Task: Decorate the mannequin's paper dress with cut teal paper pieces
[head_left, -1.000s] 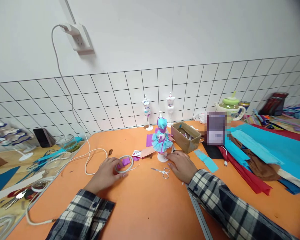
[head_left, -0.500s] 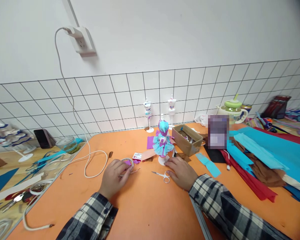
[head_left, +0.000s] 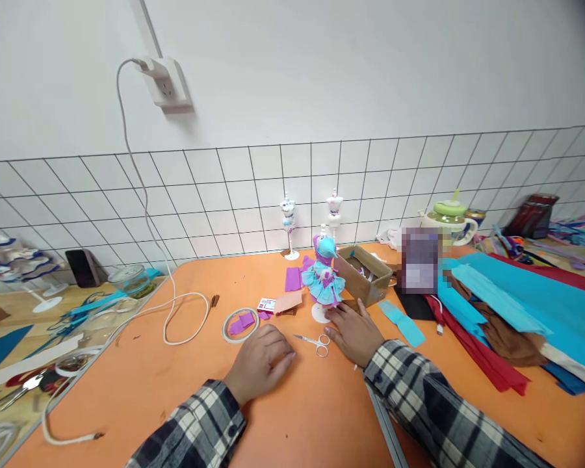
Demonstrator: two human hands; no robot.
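Note:
My left hand point(head_left: 260, 361) rests on the orange table point(head_left: 175, 383) with its fingers curled under; whatever lies beneath them is hidden. It sits between a white tape ring point(head_left: 241, 324), which has a purple scrap inside, and small silver scissors point(head_left: 314, 341). My right hand point(head_left: 353, 331) lies flat with its fingers stretched out. Its fingertips touch the white base of a little dress-form doll point(head_left: 324, 279) wearing a blue and purple ruffled dress.
A cardboard box point(head_left: 365, 276) of scraps stands behind the doll. Two small white mannequins point(head_left: 287, 218) stand by the tiled wall. Blue, red and brown fabric point(head_left: 517, 292) is piled at right. A white cable point(head_left: 185, 318) loops at left, near a glass jar point(head_left: 131, 279).
My left hand let go of the tape ring and slid right and nearer to me, towards the scissors. The right hand stayed at the doll's base; the doll now leans slightly right.

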